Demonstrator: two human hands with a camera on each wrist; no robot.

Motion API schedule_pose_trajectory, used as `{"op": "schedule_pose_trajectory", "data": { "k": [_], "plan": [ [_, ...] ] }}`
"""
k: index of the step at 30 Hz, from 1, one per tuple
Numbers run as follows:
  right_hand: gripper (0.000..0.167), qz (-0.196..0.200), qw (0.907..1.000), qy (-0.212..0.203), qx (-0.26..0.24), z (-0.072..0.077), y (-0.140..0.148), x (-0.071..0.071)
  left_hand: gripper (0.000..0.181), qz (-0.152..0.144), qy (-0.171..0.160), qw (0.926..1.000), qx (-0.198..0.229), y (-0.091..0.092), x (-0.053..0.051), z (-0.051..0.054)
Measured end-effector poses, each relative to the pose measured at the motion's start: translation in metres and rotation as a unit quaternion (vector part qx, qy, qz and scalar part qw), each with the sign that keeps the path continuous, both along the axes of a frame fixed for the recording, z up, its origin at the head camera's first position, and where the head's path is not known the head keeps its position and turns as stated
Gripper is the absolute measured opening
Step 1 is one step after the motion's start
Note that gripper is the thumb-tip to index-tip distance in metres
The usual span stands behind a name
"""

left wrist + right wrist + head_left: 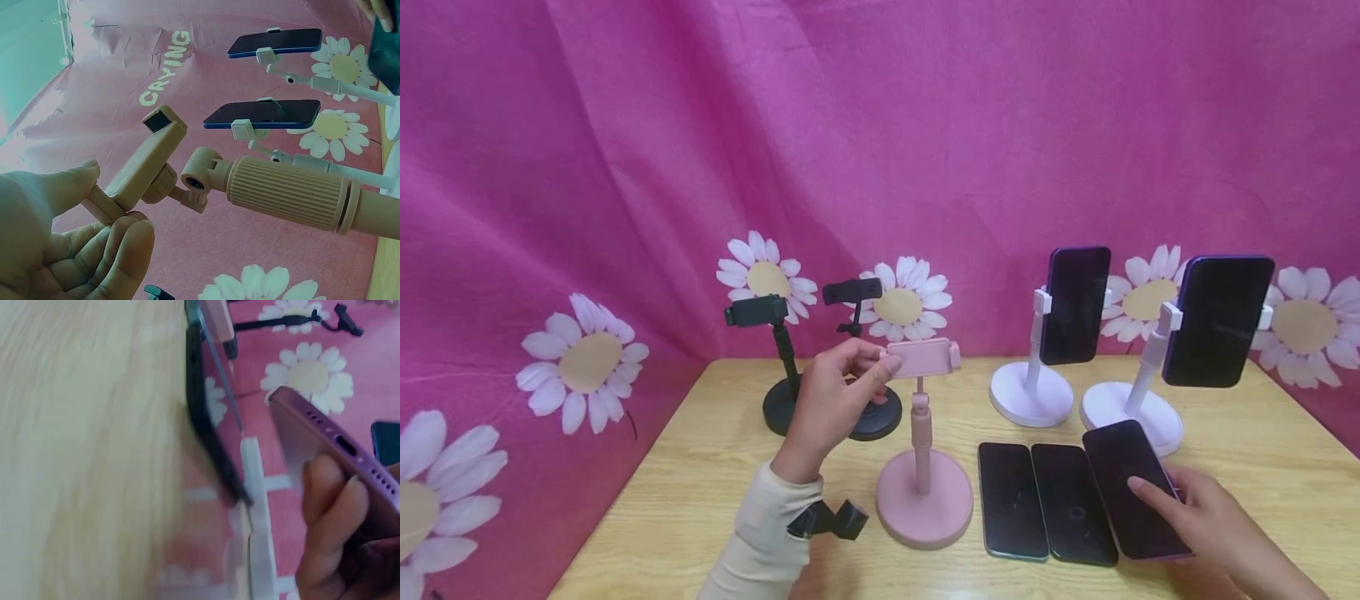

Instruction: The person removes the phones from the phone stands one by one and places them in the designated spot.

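Pink stand (922, 462), clamp (925, 358) between pinched left fingers (134, 247), phone (1116, 462) in curled right fingers (345, 515) (2 phones (1077, 305) in white stands (1032, 400)).

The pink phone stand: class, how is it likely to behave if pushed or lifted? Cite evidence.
The pink phone stand should probably resist tipping, since its round base is broad and flat. Its clamp, pinched at one end by the left hand, may swivel, given the joint beneath. The straight post looks stiff.
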State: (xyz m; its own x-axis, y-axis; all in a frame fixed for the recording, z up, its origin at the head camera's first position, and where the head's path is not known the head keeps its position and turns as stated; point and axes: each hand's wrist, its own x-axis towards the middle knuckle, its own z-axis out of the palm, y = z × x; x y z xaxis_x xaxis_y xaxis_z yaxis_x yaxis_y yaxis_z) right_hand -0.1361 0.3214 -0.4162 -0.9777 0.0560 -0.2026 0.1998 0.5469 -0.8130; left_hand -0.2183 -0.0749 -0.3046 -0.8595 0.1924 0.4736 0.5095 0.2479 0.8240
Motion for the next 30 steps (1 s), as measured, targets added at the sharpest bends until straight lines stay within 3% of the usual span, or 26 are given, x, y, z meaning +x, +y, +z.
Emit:
{"op": "schedule_pose_trajectory", "data": {
  "k": [5, 17, 23, 26, 30],
  "plan": [
    [0.055, 0.004, 0.9993, 0.014, 0.034, -0.012, 0.008, -0.001, 0.022, 0.002, -0.005, 1.0, -0.001, -0.001, 0.0, -0.001],
    [0.048, 0.052, 0.9986, 0.008, 0.007, -0.023, 0.012, 0.001, 0.022, -0.004, -0.009, 1.0, -0.001, -0.002, 0.001, 0.0],
    [0.059, 0.047, 0.9922, -0.058, 0.1, -0.024, 0.018, -0.004, 0.022, -0.006, -0.013, 0.9999, 0.002, -0.002, 0.001, 0.0],
    [0.069, 0.048, 0.9815, -0.086, 0.164, -0.025, 0.021, -0.005, 0.022, -0.007, -0.016, 0.9998, 0.003, -0.002, 0.001, 0.0],
    [0.077, 0.057, 0.9667, -0.093, 0.231, -0.025, 0.025, -0.006, 0.023, -0.005, -0.02, 0.9998, 0.002, -0.002, 0.002, 0.001]
  ]
}}
